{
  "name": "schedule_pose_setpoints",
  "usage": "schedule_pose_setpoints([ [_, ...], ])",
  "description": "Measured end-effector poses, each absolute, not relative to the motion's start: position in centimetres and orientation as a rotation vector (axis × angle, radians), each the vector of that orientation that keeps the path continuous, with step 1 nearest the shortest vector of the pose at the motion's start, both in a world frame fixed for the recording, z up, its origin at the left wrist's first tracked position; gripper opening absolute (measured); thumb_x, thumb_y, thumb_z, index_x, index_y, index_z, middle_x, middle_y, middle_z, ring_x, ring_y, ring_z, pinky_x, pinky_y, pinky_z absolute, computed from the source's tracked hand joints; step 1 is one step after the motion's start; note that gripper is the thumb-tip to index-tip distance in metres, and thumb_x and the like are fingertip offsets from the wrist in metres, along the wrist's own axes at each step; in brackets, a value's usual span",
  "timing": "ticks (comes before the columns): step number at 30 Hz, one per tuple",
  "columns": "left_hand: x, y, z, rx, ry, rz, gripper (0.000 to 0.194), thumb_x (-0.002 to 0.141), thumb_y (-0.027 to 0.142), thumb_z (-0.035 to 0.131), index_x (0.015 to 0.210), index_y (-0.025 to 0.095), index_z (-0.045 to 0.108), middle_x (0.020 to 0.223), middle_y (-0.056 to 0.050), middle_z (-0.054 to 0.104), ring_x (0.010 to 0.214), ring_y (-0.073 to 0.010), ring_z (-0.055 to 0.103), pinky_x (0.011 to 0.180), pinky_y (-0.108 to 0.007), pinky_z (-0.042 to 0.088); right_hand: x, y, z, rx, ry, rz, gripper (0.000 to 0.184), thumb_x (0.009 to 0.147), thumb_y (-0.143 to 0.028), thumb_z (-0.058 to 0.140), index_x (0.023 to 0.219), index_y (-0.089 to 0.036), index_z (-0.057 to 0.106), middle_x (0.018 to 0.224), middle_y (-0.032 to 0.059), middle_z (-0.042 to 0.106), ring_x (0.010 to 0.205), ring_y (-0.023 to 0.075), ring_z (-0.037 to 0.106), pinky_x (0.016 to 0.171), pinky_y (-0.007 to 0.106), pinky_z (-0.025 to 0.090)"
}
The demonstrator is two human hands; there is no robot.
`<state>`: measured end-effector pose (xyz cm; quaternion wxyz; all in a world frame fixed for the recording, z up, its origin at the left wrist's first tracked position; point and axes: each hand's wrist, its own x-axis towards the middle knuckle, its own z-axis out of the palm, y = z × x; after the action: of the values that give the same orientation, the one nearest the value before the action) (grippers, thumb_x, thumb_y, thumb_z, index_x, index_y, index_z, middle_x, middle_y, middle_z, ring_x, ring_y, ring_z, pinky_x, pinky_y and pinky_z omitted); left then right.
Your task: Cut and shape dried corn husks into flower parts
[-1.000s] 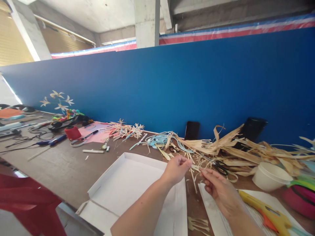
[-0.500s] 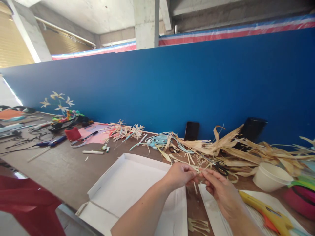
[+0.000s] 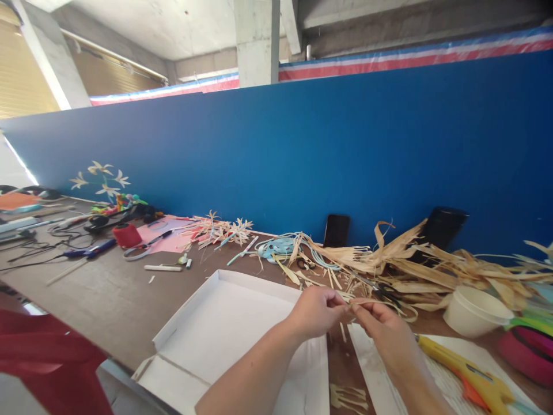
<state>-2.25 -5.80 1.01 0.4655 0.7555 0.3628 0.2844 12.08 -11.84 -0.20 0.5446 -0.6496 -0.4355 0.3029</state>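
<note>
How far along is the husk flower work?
Looks done: pale flowers on green stems, spiky blooms nearer.
In hand: thin pale strip, pinched by left hand and right hand, partly hidden.
Apparently left: slit piece and dried husks, lying loose. Final count can't be told.

Left of my left hand (image 3: 315, 314), past the low-walled box (image 3: 233, 323), a hand could cross the tabletop (image 3: 108, 297). Beyond both hands, husks (image 3: 375, 258) and the board (image 3: 280, 161) block me; right of my right hand (image 3: 384, 331), the cup (image 3: 470, 316) and glue gun (image 3: 469, 369) do.
</note>
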Motion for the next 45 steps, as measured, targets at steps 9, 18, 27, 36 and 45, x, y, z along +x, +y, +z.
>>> schedule_pose_setpoints([
  [9, -2.4, -5.9, 1.4, 1.921, 0.954, 0.724, 0.028, 0.072, 0.039, 0.052, 0.078, 0.016, 0.066, 0.072, -0.001, 0.065, 0.064, -0.0118, 0.054, 0.054, -0.02, 0.036, 12.3, -11.9, -0.1, -1.58, -1.025, 0.676, 0.03, 0.065, -0.041, 0.06, 0.081, -0.017, 0.069, 0.063, 0.002, 0.066, 0.058, 0.0171, 0.055, 0.051, 0.026, 0.04],
  [18, -2.3, -5.5, 0.7, 1.879, 0.936, 0.735, 0.032, 0.069, 0.045, 0.055, 0.081, 0.017, 0.066, 0.072, -0.001, 0.064, 0.062, -0.011, 0.051, 0.053, -0.02, 0.035, 12.3, -11.7, -0.8, -1.566, -1.017, 0.718, 0.031, 0.067, -0.039, 0.059, 0.084, -0.016, 0.069, 0.051, -0.0022, 0.057, 0.049, 0.0135, 0.047, 0.046, 0.024, 0.034],
  [27, -2.1, -5.2, 0.3, 1.758, 0.876, 0.703, 0.03, 0.068, 0.041, 0.058, 0.077, 0.014, 0.066, 0.063, 0.001, 0.058, 0.053, -0.0076, 0.044, 0.05, -0.019, 0.033, 12.3, -11.8, -0.4, -1.637, -1.1, 0.637, 0.029, 0.067, -0.04, 0.058, 0.079, -0.016, 0.069, 0.057, 0.0008, 0.063, 0.054, 0.0168, 0.054, 0.051, 0.026, 0.039],
  [36, -2.0, -5.6, 0.5, 1.731, 0.845, 0.68, 0.031, 0.065, 0.041, 0.06, 0.076, 0.012, 0.065, 0.061, 0.0, 0.057, 0.051, -0.007, 0.042, 0.045, -0.018, 0.028, 12.4, -12.4, 2.1, -1.955, -1.227, 0.389, 0.02, 0.065, -0.036, 0.056, 0.074, -0.022, 0.065, 0.058, -0.0009, 0.063, 0.058, 0.0191, 0.056, 0.057, 0.029, 0.04],
  [45, 0.2, -7.2, -2.1, 1.771, 0.854, 0.629, 0.029, 0.07, 0.04, 0.053, 0.078, 0.015, 0.065, 0.062, 0.0, 0.062, 0.048, -0.0086, 0.049, 0.045, -0.019, 0.035, 14.4, -14.6, 2.7, -1.903, -1.136, 0.766, 0.016, 0.062, -0.03, 0.058, 0.07, -0.02, 0.068, 0.059, 0.0003, 0.062, 0.051, 0.0139, 0.05, 0.046, 0.025, 0.038],
])
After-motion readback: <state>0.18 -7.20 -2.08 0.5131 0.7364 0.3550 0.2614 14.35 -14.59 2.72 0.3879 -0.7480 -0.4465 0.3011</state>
